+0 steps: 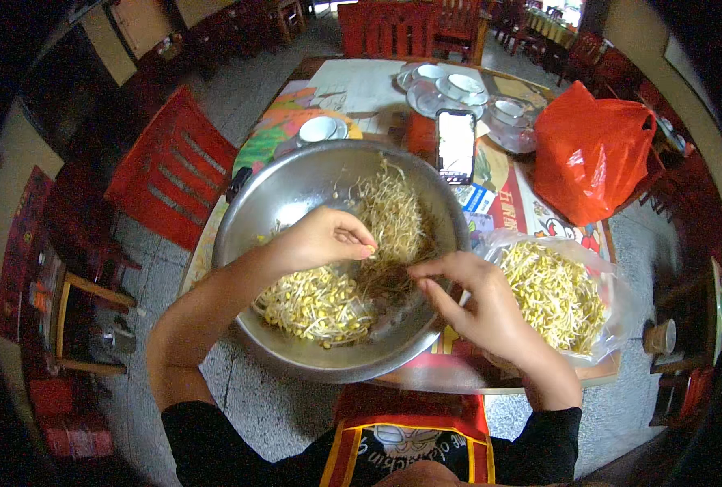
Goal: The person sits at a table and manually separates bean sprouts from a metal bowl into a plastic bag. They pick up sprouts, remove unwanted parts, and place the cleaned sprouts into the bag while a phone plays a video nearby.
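My left hand (pixel 327 242) is over a wide stainless steel basin (pixel 300 164), its thumb and forefinger pinching a bean sprout (pixel 370 249) with a yellow head. Below that hand, a heap of yellow-headed bean sprouts (pixel 318 304) lies in the basin. A tangled clump of stringy sprouts (pixel 391 210) rests farther back, with thin brown roots (pixel 388 280) in front of it. At the basin's right rim, my right hand (pixel 479 298) has thumb and forefinger slightly apart beside the roots. I see nothing between them. More sprouts (pixel 552 292) fill a clear plastic bag (pixel 616 304) to the right.
A smartphone (pixel 456 146) with a lit screen stands behind the basin. Stacked white bowls and plates (pixel 458 88), another white bowl (pixel 318 129) and a red plastic bag (pixel 592 152) are on the table (pixel 361 79). A red chair (pixel 172 167) stands at the left.
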Tool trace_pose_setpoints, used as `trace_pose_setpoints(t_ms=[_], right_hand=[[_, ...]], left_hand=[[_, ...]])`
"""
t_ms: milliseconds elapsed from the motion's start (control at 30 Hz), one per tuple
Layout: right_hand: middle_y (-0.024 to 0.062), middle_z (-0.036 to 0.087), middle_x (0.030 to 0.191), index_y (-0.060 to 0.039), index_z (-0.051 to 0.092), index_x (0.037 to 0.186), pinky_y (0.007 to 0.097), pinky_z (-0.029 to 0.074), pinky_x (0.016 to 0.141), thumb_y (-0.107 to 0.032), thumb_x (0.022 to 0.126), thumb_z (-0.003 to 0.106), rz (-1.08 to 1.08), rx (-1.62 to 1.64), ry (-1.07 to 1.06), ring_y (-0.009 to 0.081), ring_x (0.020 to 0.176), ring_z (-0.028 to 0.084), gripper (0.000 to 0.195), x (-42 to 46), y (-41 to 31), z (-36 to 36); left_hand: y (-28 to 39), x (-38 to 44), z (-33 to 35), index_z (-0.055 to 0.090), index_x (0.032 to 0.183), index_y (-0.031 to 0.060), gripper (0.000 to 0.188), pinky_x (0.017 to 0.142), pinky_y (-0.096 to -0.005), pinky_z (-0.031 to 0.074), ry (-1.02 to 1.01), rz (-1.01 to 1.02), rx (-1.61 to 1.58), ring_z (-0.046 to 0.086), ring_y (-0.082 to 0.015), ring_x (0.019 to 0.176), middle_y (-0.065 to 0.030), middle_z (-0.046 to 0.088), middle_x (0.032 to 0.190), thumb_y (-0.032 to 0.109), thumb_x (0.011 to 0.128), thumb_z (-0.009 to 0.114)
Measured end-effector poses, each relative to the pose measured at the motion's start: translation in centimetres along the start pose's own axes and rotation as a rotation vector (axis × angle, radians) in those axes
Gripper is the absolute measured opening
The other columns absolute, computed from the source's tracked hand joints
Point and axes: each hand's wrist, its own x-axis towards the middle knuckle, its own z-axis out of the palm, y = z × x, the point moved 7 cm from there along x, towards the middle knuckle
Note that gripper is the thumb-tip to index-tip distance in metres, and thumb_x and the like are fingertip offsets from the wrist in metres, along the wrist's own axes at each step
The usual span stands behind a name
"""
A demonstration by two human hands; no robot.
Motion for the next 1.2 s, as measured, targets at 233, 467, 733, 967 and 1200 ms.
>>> trace_pose_setpoints(t_ms=[233,467,733,967,1200], right_hand=[[0.0175,0.073,0.093,-0.0011,0.071,0.105,0.0367,0.056,0.074,-0.014,0.089,0.071,0.182,0.223,0.212,0.0302,0.083,0.072,0.020,1.3,3.0,0.5],[0.0035,0.071,0.093,0.0013,0.068,0.105,0.0232,0.052,0.076,-0.005,0.094,0.069,0.327,0.389,0.204,0.0065,0.085,0.064,0.013,0.9,5.7,1.8],[0.0086,0.072,0.088,0.0008,0.068,0.101,0.0281,0.054,0.073,-0.002,0.087,0.070,0.192,0.389,0.341,0.0112,0.082,0.067,0.014,1.3,5.9,1.8],[0.0065,0.069,0.090,0.0008,0.067,0.099,0.0252,0.050,0.078,-0.002,0.089,0.067,0.349,0.622,0.341,0.0117,0.086,0.064,0.011,1.1,6.6,2.0],[0.0050,0.070,0.095,0.0006,0.067,0.104,0.0252,0.049,0.082,-0.003,0.092,0.066,0.271,0.572,0.298,0.0091,0.090,0.062,0.013,1.2,6.7,1.8]], left_hand=[[3.5,1.3,2.3,0.068,0.114,-0.0068,0.024,0.075,-0.0262,0.056,0.013,-0.009,-0.199,0.068,-0.0125,0.082,-0.0115,0.073,0.099,0.009,0.095,0.068],[3.1,1.7,3.2,0.069,0.109,-0.0053,0.021,0.075,-0.0252,0.057,0.126,0.021,-0.294,0.069,-0.0122,0.084,-0.0112,0.073,0.098,0.009,0.095,0.069],[2.8,1.6,3.6,0.065,0.103,-0.0036,0.014,0.077,-0.0270,0.058,0.139,0.007,-0.482,0.069,-0.0143,0.085,-0.0095,0.070,0.093,0.008,0.097,0.066],[1.6,2.1,1.8,0.067,0.099,0.0007,0.008,0.070,-0.0262,0.056,0.312,0.123,-0.090,0.069,-0.0136,0.080,-0.0063,0.070,0.087,0.006,0.093,0.067],[0.5,2.4,3.0,0.070,0.104,0.0043,0.018,0.075,-0.0348,0.056,0.145,0.045,0.297,0.070,-0.0168,0.082,-0.0054,0.072,0.090,0.003,0.086,0.071]])
